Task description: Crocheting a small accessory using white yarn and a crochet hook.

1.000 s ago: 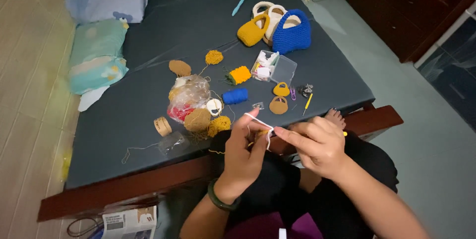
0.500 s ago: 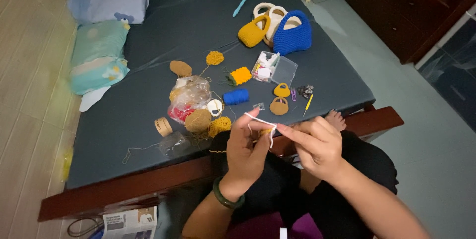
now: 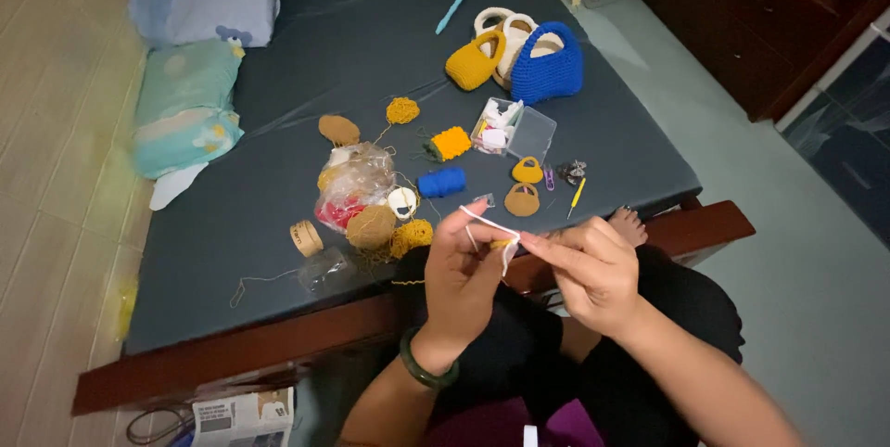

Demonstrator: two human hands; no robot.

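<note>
While both hands work at the mat's near edge, entries run so: left hand [image 3: 464, 266], fingers pinched on white yarn [image 3: 489, 223]; right hand [image 3: 589, 271], closed on the yarn's other end beside a small yellow piece [image 3: 502, 244]. Since a second ago: hands barely shifted, strand drawn taut. Behind: blue spool [image 3: 441, 182], tiny bags [image 3: 524, 199], plastic box [image 3: 515, 130] mid-mat [image 3: 278, 224].

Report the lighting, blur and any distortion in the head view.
Head view: dim, even indoor light, soft shadows under the blue crocheted bag; no glare on the dark mattress; wide-angle bend at the edges; left hand, right hand and the white strand slightly soft, right forearm smeared.
</note>
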